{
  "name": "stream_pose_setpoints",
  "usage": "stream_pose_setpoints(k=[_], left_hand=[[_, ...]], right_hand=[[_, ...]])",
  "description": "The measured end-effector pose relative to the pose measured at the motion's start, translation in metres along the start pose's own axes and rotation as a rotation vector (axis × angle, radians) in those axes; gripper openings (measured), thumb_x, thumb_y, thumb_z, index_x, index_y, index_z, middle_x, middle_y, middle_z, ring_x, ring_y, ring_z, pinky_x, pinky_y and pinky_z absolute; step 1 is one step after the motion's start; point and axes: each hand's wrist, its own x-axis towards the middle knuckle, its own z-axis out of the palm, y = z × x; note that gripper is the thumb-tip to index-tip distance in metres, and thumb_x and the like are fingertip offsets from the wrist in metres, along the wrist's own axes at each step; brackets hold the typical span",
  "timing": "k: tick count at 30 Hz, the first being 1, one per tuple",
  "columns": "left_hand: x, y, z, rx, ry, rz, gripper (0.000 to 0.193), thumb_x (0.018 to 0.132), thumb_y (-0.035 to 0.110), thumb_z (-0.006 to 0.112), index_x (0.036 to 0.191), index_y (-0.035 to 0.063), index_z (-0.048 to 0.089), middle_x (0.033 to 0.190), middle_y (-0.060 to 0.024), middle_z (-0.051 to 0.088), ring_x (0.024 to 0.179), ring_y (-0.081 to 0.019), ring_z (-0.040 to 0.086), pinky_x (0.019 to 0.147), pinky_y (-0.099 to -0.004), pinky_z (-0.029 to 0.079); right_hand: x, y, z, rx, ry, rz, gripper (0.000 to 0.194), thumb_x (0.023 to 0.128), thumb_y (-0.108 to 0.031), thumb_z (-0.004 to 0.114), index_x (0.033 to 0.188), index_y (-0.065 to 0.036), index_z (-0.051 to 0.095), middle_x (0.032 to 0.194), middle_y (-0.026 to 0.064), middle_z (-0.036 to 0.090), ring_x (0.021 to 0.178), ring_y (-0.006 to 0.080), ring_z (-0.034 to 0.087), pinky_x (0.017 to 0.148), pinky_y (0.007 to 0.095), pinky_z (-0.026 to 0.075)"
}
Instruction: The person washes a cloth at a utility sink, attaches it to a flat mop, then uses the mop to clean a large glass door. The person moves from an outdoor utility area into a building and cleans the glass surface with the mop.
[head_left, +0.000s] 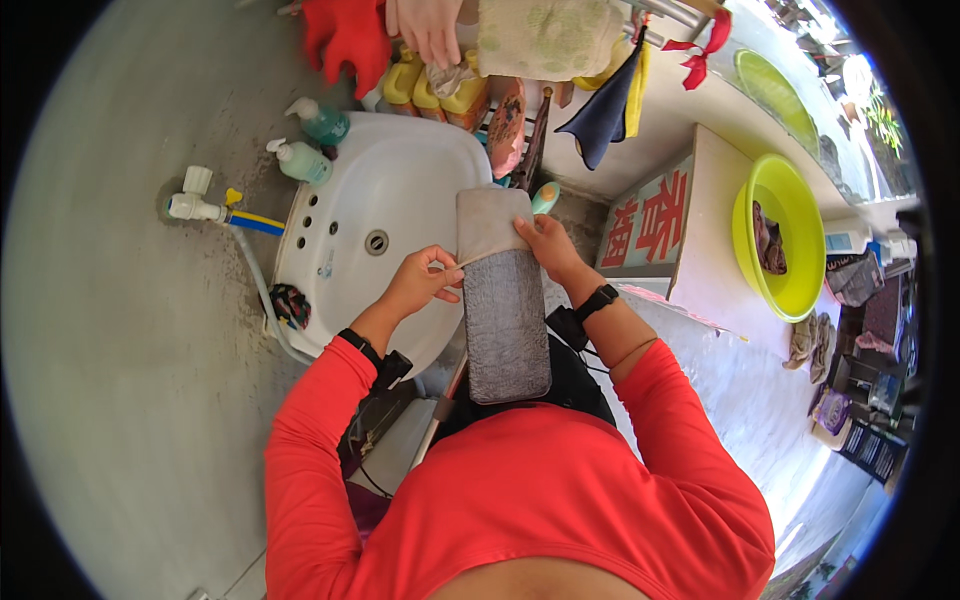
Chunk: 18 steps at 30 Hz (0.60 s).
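A flat mop head with a grey microfibre cover (508, 326) lies lengthwise in front of my body, over the near rim of a white ceramic washbasin (420, 165). Its far end bears a smooth, lighter grey fabric flap. My left hand (424, 281) pinches the edge of this flap at its left side between thumb and fingers. On the opposite side, my right hand (549, 244) grips the flap's edge, thumb on top. A metal pole (427, 442) runs below on the left, partly hidden; whether it joins the mop head cannot be told.
Two pump bottles (304, 161) stand on the basin's back corner, near a wall tap (196, 206) with a hose. Yellow jugs (431, 94) stand beyond the basin. Gloves (349, 41) and cloths (551, 37) hang above. A lime-green basin (795, 285) rests on a board at right.
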Motion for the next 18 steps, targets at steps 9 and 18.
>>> stream_pose_setpoints(k=[9,18], left_hand=[[0.014,-0.012,-0.011,-0.003,0.06,0.074,0.013,0.088,0.011,0.067,0.092,0.0048,0.056,0.107,-0.005,0.055,0.083,-0.0148,0.063,0.068,-0.0315,0.059],[0.013,-0.012,-0.022,0.021,0.139,0.129,0.012,0.087,0.007,0.067,0.091,0.0028,0.056,0.106,-0.0044,0.057,0.081,-0.0142,0.064,0.065,-0.0299,0.059]], right_hand=[[-0.014,0.017,-0.021,0.65,-0.159,0.079,0.031,0.095,-0.012,0.053,0.124,0.0,0.051,0.109,0.0066,0.062,0.091,0.0141,0.059,0.079,0.0293,0.05],[-0.022,0.028,-0.011,0.11,-0.114,-0.253,0.019,0.092,-0.002,0.056,0.111,0.0,0.056,0.098,0.0066,0.064,0.088,0.0129,0.062,0.079,0.0271,0.051]])
